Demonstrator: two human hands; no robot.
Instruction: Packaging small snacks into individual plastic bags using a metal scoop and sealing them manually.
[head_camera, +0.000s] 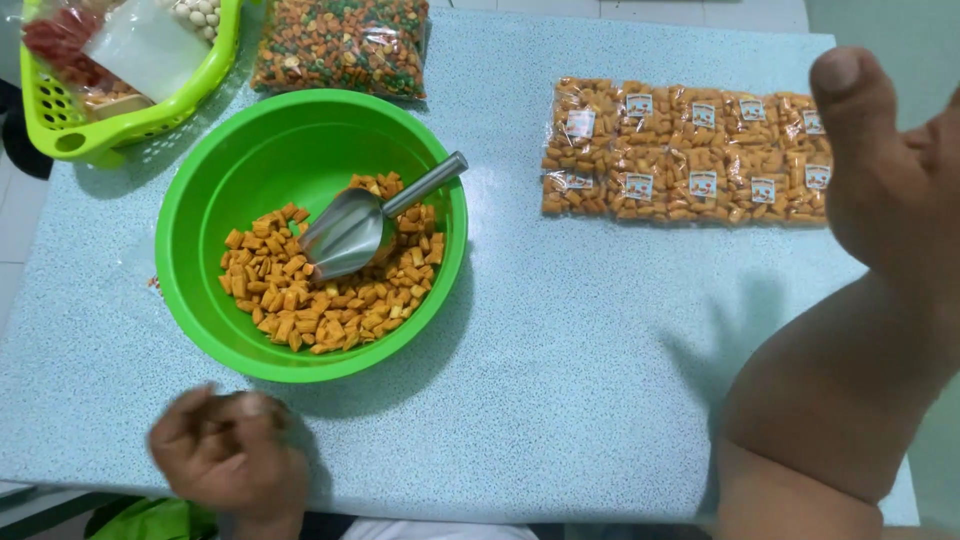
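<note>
Status: ten sealed clear packets of orange snack pieces (688, 150) lie in two rows on the speckled tabletop (560, 380). The round green plastic bowl (200, 190) is part-filled, with the metal scoop (350, 232) resting inside. Left hand (232, 455): grip curled, empty. Right hand (885, 170): raised, grip wide, empty.

One green bowl (200, 200) of orange snack pieces sits on the table with one metal scoop (350, 230) in it. About ten small sealed snack packets (690, 150) lie in two rows. One lime basket (60, 125) and one large bag of mixed snacks (340, 45) stand behind.
</note>
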